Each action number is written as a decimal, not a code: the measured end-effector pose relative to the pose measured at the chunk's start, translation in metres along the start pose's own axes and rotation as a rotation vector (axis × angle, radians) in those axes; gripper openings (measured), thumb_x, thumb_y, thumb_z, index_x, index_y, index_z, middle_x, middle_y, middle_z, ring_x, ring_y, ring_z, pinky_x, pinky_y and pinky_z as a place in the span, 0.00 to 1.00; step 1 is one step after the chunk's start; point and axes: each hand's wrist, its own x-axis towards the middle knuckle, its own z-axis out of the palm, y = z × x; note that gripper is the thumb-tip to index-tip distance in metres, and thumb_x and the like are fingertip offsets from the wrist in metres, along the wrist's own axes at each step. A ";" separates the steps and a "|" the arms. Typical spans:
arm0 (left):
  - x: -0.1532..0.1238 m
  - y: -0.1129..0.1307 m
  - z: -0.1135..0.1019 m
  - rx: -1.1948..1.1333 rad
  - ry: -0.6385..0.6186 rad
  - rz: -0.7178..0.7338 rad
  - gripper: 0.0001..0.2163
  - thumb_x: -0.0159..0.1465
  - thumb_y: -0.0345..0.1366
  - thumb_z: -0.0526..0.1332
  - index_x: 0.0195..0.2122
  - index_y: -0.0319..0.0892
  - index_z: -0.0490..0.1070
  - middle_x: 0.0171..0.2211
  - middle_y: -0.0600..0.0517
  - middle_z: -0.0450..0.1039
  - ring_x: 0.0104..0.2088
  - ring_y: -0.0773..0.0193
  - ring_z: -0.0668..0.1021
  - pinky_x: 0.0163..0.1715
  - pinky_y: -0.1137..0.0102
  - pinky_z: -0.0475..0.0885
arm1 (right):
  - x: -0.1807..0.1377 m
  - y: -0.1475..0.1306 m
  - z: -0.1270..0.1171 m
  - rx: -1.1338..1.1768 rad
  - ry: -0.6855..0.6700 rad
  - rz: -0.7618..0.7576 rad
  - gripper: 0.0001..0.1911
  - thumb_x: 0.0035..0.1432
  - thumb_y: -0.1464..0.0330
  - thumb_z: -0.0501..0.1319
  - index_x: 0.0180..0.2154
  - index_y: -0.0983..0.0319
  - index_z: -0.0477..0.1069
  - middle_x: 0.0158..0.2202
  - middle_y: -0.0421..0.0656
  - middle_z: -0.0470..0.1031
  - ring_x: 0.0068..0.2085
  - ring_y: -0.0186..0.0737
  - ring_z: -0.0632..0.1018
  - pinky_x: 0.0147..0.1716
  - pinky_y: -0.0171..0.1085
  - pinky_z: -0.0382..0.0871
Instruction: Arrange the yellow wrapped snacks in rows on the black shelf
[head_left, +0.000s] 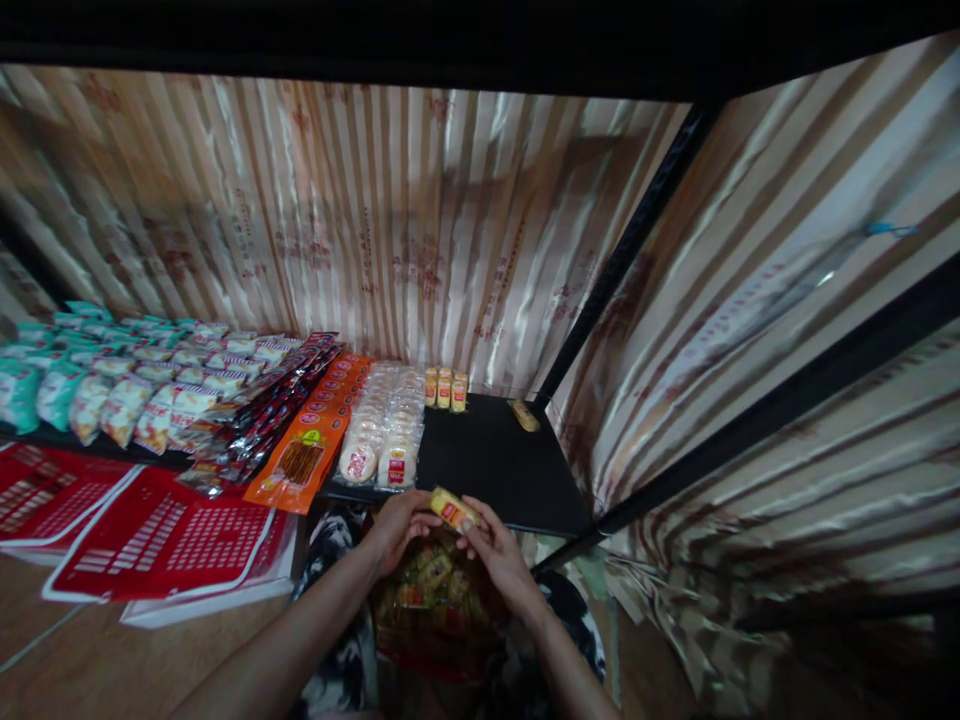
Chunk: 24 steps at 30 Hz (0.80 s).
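Between my two hands is a small yellow snack packet with a red label, tilted, just in front of the black shelf's edge. My right hand grips its right end, thumb on top. My left hand has its fingers closed at the packet's left end. Below both hands, a basket holds many similar yellow packets, partly in shadow. Three upright yellow packets stand side by side at the back of the shelf. Another packet lies by the corner post.
Left of the yellow packets are rows of round white crackers, an orange pack, dark packs, and white and teal bags. Red baskets sit at lower left. Black posts and a striped curtain enclose the shelf.
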 end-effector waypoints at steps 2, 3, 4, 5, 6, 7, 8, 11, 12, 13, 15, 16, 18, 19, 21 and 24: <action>0.004 0.004 0.004 0.043 -0.026 0.013 0.05 0.56 0.32 0.60 0.31 0.36 0.72 0.30 0.49 0.77 0.25 0.71 0.77 0.22 0.80 0.64 | 0.003 0.001 0.000 0.105 0.034 0.030 0.28 0.49 0.53 0.62 0.48 0.61 0.67 0.23 0.37 0.73 0.23 0.32 0.71 0.23 0.31 0.62; 0.006 0.005 0.006 0.062 -0.033 0.016 0.05 0.55 0.32 0.61 0.31 0.36 0.72 0.30 0.49 0.77 0.26 0.71 0.77 0.23 0.80 0.64 | 0.004 0.002 -0.001 0.137 0.052 0.037 0.28 0.48 0.53 0.63 0.47 0.62 0.67 0.21 0.37 0.72 0.22 0.31 0.70 0.23 0.31 0.61; 0.008 0.005 0.008 0.079 -0.034 0.018 0.05 0.54 0.33 0.62 0.30 0.36 0.72 0.30 0.49 0.77 0.26 0.71 0.77 0.24 0.79 0.64 | 0.006 0.003 -0.002 0.161 0.069 0.046 0.28 0.47 0.53 0.64 0.46 0.62 0.67 0.21 0.37 0.71 0.22 0.30 0.69 0.23 0.30 0.60; 0.010 0.005 0.009 0.095 -0.029 0.018 0.06 0.54 0.33 0.63 0.30 0.36 0.72 0.29 0.49 0.76 0.25 0.71 0.76 0.24 0.79 0.65 | 0.009 0.004 -0.004 0.178 0.084 0.053 0.28 0.47 0.53 0.64 0.46 0.63 0.66 0.20 0.36 0.71 0.22 0.30 0.68 0.22 0.30 0.59; 0.011 0.004 0.011 0.110 -0.019 0.015 0.06 0.54 0.34 0.63 0.31 0.37 0.72 0.29 0.50 0.76 0.25 0.72 0.76 0.24 0.79 0.65 | 0.011 0.005 -0.005 0.191 0.099 0.058 0.28 0.47 0.53 0.64 0.44 0.63 0.66 0.20 0.36 0.71 0.21 0.29 0.67 0.22 0.30 0.58; 0.013 0.004 0.012 0.125 -0.011 0.012 0.07 0.54 0.35 0.63 0.31 0.37 0.72 0.30 0.50 0.76 0.25 0.72 0.76 0.24 0.79 0.65 | 0.013 0.006 -0.007 0.199 0.111 0.062 0.27 0.46 0.52 0.64 0.43 0.62 0.66 0.19 0.36 0.71 0.20 0.29 0.67 0.21 0.29 0.57; 0.014 0.003 0.013 0.140 -0.003 0.009 0.08 0.54 0.36 0.63 0.31 0.37 0.71 0.30 0.50 0.76 0.25 0.72 0.76 0.24 0.79 0.65 | 0.016 0.007 -0.008 0.204 0.119 0.066 0.26 0.46 0.52 0.64 0.41 0.62 0.66 0.19 0.35 0.70 0.20 0.28 0.66 0.20 0.29 0.56; 0.017 0.000 0.017 0.173 0.026 0.010 0.09 0.56 0.39 0.62 0.33 0.37 0.70 0.32 0.51 0.75 0.25 0.72 0.76 0.23 0.79 0.64 | 0.023 0.006 -0.012 0.189 0.129 0.087 0.25 0.44 0.50 0.64 0.37 0.62 0.67 0.17 0.34 0.69 0.18 0.28 0.65 0.18 0.29 0.54; 0.018 -0.002 0.018 0.178 0.041 0.011 0.10 0.56 0.39 0.62 0.33 0.37 0.70 0.31 0.51 0.74 0.25 0.73 0.76 0.22 0.80 0.64 | 0.025 0.005 -0.013 0.174 0.131 0.096 0.25 0.43 0.50 0.64 0.36 0.62 0.67 0.17 0.34 0.69 0.18 0.29 0.66 0.18 0.29 0.54; 0.019 -0.004 0.019 0.178 0.060 0.010 0.09 0.56 0.39 0.62 0.33 0.37 0.69 0.30 0.51 0.74 0.24 0.73 0.76 0.22 0.80 0.63 | 0.027 0.004 -0.014 0.159 0.132 0.104 0.26 0.43 0.49 0.64 0.37 0.62 0.68 0.17 0.34 0.69 0.18 0.30 0.66 0.18 0.29 0.54; 0.021 -0.011 0.019 0.163 0.093 0.003 0.09 0.56 0.38 0.63 0.31 0.37 0.68 0.27 0.53 0.74 0.23 0.73 0.75 0.21 0.80 0.63 | 0.031 0.000 -0.015 0.145 0.159 0.111 0.27 0.42 0.50 0.65 0.38 0.62 0.68 0.17 0.35 0.70 0.18 0.30 0.67 0.18 0.30 0.55; 0.022 -0.015 0.020 0.143 0.101 -0.006 0.08 0.56 0.36 0.63 0.30 0.37 0.67 0.26 0.53 0.74 0.22 0.73 0.75 0.21 0.80 0.63 | 0.034 -0.002 -0.015 0.153 0.181 0.111 0.28 0.42 0.50 0.65 0.40 0.62 0.67 0.17 0.35 0.70 0.18 0.30 0.67 0.19 0.30 0.55; 0.022 -0.023 0.022 0.067 0.093 -0.029 0.07 0.56 0.34 0.64 0.30 0.37 0.66 0.26 0.52 0.74 0.22 0.73 0.75 0.22 0.80 0.65 | 0.039 -0.004 -0.015 0.192 0.230 0.107 0.30 0.41 0.51 0.66 0.43 0.61 0.66 0.18 0.34 0.70 0.18 0.30 0.66 0.19 0.29 0.56; 0.022 -0.027 0.023 0.012 0.083 -0.041 0.07 0.56 0.33 0.63 0.30 0.38 0.66 0.27 0.52 0.75 0.24 0.72 0.76 0.24 0.79 0.66 | 0.042 -0.004 -0.014 0.214 0.255 0.102 0.31 0.41 0.51 0.66 0.44 0.61 0.65 0.19 0.34 0.71 0.19 0.30 0.67 0.19 0.30 0.57; 0.022 -0.033 0.027 -0.106 0.078 -0.064 0.06 0.56 0.31 0.64 0.29 0.38 0.65 0.29 0.51 0.75 0.27 0.70 0.78 0.27 0.78 0.68 | 0.048 -0.002 -0.010 0.249 0.294 0.090 0.31 0.40 0.52 0.67 0.44 0.61 0.66 0.23 0.36 0.74 0.22 0.32 0.71 0.21 0.30 0.60; 0.023 -0.039 0.034 -0.220 0.107 -0.090 0.06 0.56 0.30 0.63 0.29 0.39 0.65 0.30 0.51 0.75 0.28 0.70 0.78 0.27 0.78 0.69 | 0.053 0.003 -0.002 0.273 0.323 0.086 0.29 0.36 0.53 0.69 0.40 0.61 0.67 0.31 0.41 0.77 0.30 0.37 0.76 0.27 0.32 0.66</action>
